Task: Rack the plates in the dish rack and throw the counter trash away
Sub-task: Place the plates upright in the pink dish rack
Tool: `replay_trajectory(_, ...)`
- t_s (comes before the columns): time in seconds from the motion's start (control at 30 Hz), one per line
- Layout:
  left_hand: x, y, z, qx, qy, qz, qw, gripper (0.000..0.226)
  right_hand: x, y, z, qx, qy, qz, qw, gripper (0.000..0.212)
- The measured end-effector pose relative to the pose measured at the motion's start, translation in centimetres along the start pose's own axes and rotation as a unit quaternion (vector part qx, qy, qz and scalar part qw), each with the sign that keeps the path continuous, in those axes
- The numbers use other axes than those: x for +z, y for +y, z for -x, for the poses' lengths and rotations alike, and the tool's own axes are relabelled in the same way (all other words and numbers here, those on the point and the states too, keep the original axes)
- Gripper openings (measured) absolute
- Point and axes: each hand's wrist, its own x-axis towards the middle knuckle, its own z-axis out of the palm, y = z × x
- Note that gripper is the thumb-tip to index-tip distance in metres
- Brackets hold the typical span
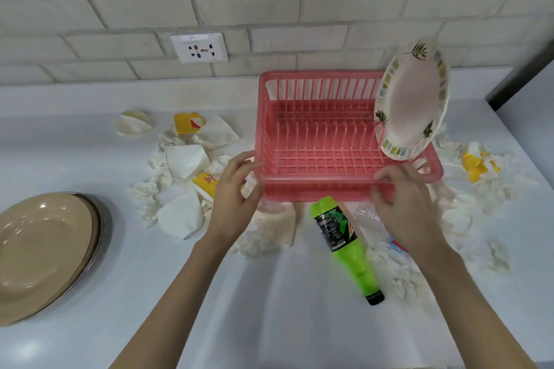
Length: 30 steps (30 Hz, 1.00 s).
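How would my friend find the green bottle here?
Find the pink dish rack on the white counter. Just in front of its near edge lies the green bottle on its side, black cap pointing away from the rack. It is the only bright green thing; beside it lies a clear bottle.

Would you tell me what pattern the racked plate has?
The white round plate shows green leaves and pastel rim squares; head view.
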Motion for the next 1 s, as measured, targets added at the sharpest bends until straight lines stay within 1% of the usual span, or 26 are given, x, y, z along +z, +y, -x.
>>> replay_trajectory(0.13, -2.9, -0.3, 3.7, -0.022, 0.012, 0.018, 1.0, 0.027, 4.1, -5.1, 1.6, -0.099, -0.055, -0.049, 0.992, 0.015)
replay_trajectory(0.3, -8.6, -1.0, 8.1, -0.069, 0.047, 0.045, 0.995, 0.03, 8.4, -12.3, 3.7, -0.178, -0.13, -0.077, 0.972, 0.011)
replay_trajectory(0.43, -14.1, -2.7, 11.3, -0.129, 0.081, 0.051, 0.987, 0.027, 12.3, -18.1, 5.5, -0.223, -0.179, -0.111, 0.952, 0.011)
replay_trajectory(0.57, -19.9, -5.4, 14.4, -0.172, 0.125, 0.043, 0.976, 0.027, 16.6, -24.0, 7.3, -0.256, -0.238, -0.112, 0.93, 0.008)
replay_trajectory(0.67, -24.0, -8.0, 15.8, -0.2, 0.163, 0.012, 0.966, 0.02, 19.5, -28.0, 8.5, -0.243, -0.279, -0.115, 0.922, 0.01)
replay_trajectory(0.77, -27.9, -11.0, 16.3, -0.22, 0.192, -0.029, 0.956, 0.015, 22.0, -31.0, 9.3, -0.21, -0.311, -0.092, 0.922, 0.018)
replay_trajectory(0.87, -31.8, -14.6, 15.9, -0.236, 0.203, -0.114, 0.944, 0.011, 24.5, -33.0, 10.1, -0.176, -0.332, -0.074, 0.924, 0.031)
replay_trajectory(0.93, -34.0, -16.9, 15.6, -0.242, 0.192, -0.192, 0.932, 0.024, 25.8, -33.8, 10.5, -0.147, -0.348, -0.083, 0.922, 0.034)
replay_trajectory(1.0, -36.0, -19.0, 15.1, -0.259, 0.185, -0.236, 0.918, 0.037, 26.6, -34.2, 10.8, -0.119, -0.359, -0.089, 0.921, 0.033)
